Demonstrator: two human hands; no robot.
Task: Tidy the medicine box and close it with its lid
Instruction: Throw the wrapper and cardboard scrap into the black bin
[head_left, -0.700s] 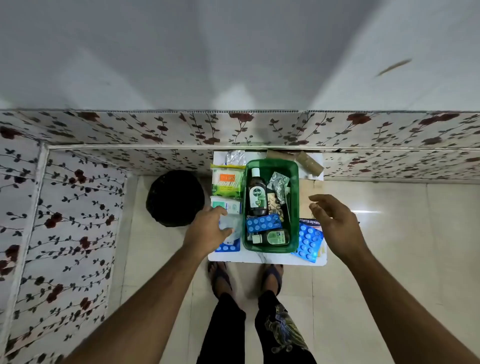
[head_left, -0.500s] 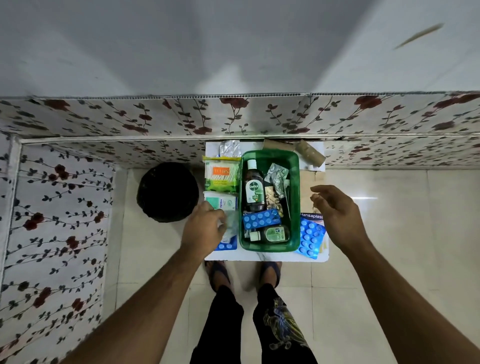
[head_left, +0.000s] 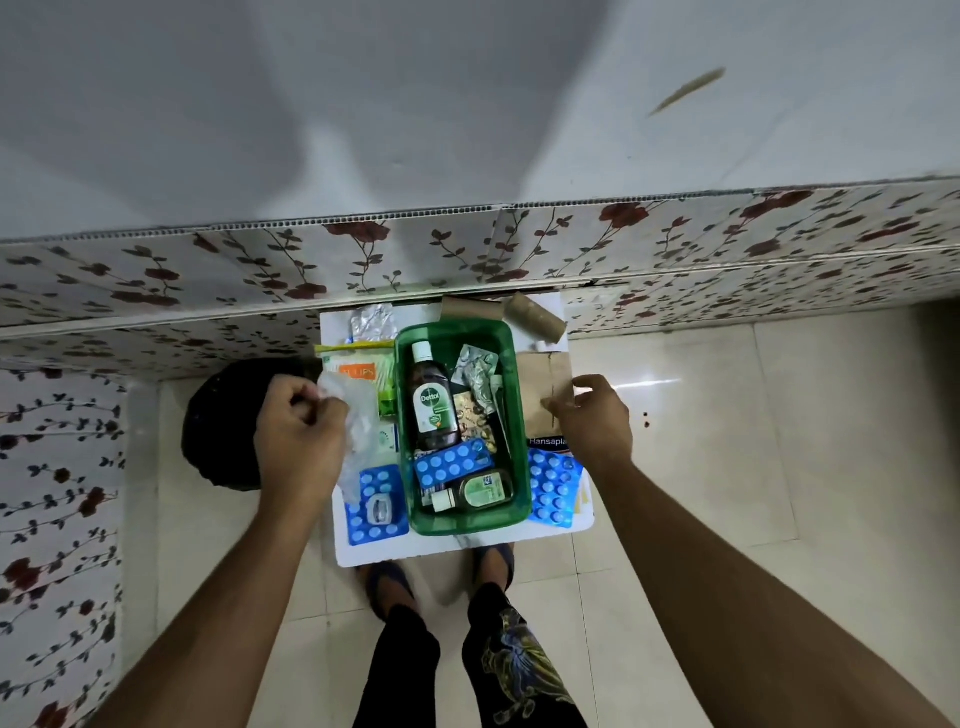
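An open green medicine box (head_left: 467, 525) stands on a small white table (head_left: 363, 553). Inside it lie a brown Dettol bottle (head_left: 431, 405), a small green bottle (head_left: 480, 491), a blue blister strip (head_left: 452, 465) and silver blister strips (head_left: 475, 374). My left hand (head_left: 301, 436) is left of the box, raised and closed on a crumpled clear plastic wrapper (head_left: 361, 415). My right hand (head_left: 592, 421) is right of the box, thumb and fingers pinching the edge of a brown cardboard piece (head_left: 535, 382). I see no lid.
Blue blister sheets lie left (head_left: 376, 501) and right (head_left: 553, 488) of the box, beside a Hansaplast pack (head_left: 545, 441). A green cotton-bud pack (head_left: 366, 374), a foil strip (head_left: 371, 322) and cardboard rolls (head_left: 535, 317) sit at the back. A black round bin (head_left: 218, 426) stands on the floor at the left.
My left hand has lifted the clear wrapper off the table, uncovering the left blue blister sheet. My right hand has dropped from hovering open onto the brown cardboard.
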